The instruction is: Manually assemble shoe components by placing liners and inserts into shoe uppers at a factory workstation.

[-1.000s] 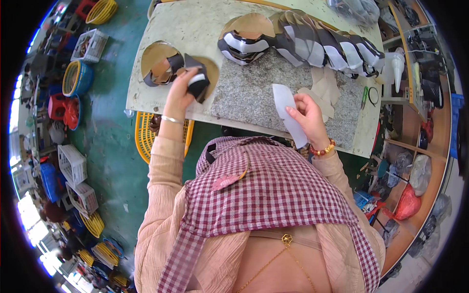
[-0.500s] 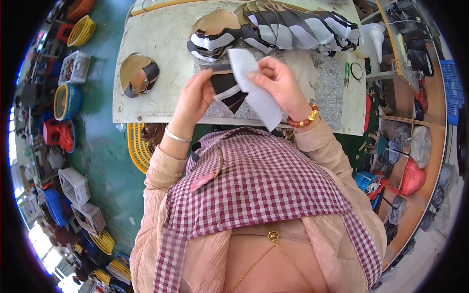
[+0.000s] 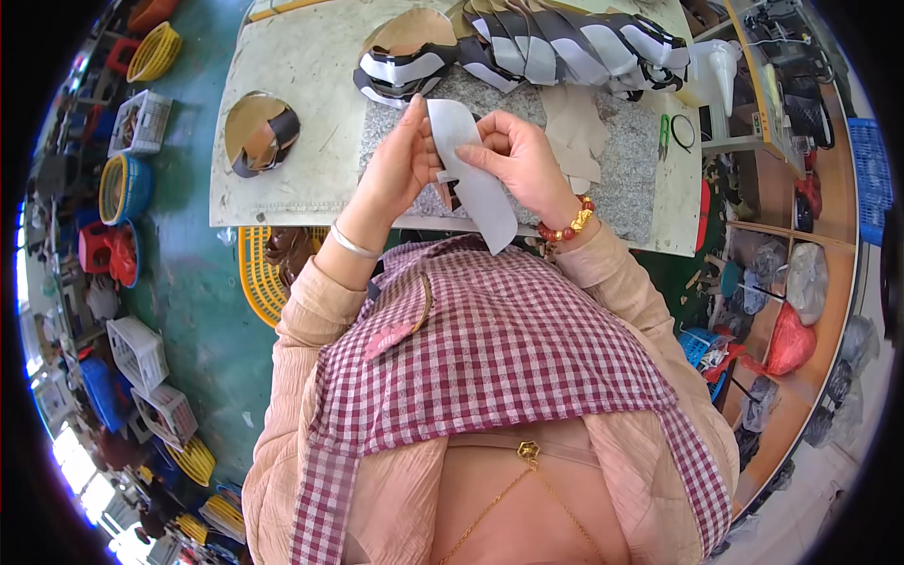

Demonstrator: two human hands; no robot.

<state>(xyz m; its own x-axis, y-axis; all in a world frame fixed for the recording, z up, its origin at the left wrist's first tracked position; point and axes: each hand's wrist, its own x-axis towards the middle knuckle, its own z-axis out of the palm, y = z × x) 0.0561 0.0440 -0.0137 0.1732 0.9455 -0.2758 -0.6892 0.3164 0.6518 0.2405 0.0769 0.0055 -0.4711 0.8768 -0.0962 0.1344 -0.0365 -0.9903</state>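
Observation:
Above the table's near edge, a curved, pale grey-white sheet piece (image 3: 473, 179) is pinched between the thumb and fingers of my right hand (image 3: 518, 165). My left hand (image 3: 397, 168) is closed at the sheet's left side, gripping a black-and-tan shoe upper piece (image 3: 452, 196). Most of that piece is hidden behind the pale sheet. Beyond my hands, a long overlapping row of black, white and tan shoe upper pieces (image 3: 556, 52) lies along the far side. A single tan-and-black upper (image 3: 247, 141) rests at the left of the table.
A speckled grey slab (image 3: 629, 174) lies on the white table (image 3: 325, 184), with beige sheets (image 3: 573, 122) on it. Green-handled snips (image 3: 663, 137) and a black ring (image 3: 683, 133) are at the right. A white bottle (image 3: 723, 75) stands beyond them. A yellow basket (image 3: 256, 282) sits below the table.
The pale sheet has shifted left and now covers most of the dark upper piece. My left hand has moved slightly right, closer to my right hand.

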